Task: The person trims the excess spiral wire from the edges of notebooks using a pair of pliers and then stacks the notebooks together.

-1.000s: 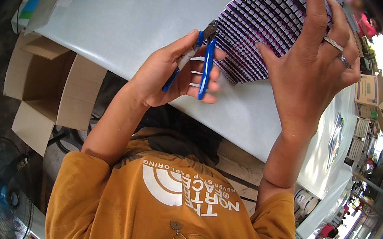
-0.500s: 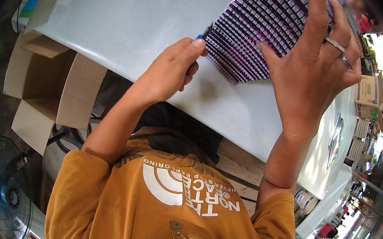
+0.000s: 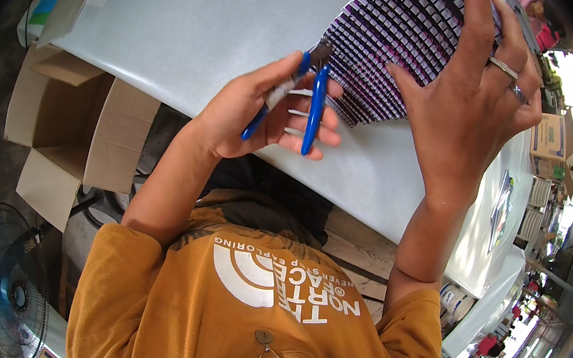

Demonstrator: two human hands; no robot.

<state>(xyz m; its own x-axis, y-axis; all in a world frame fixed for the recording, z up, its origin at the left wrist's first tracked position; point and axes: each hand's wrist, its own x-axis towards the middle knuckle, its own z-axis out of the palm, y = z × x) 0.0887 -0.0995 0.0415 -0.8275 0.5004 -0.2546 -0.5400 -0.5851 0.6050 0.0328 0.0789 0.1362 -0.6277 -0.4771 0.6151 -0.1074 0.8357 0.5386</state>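
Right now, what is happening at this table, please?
A person in an orange shirt works at a white table. The left hand holds blue-handled cutters with the handles spread, the tip at the edge of a purple and white grid sheet. The right hand lies flat on that sheet, steadying it. An open cardboard box stands on the floor beside the table.

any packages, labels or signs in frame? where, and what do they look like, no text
Open cardboard box: left, below the white table, brown, flaps spread.
Stacked cardboard boxes: far right edge, tan, small.
Purple sheet: top centre under the right hand, rows of small purple-and-white rectangles.
Printed sheet: right end of table, dark, narrow.
Left hand holds blue-handled cutters.
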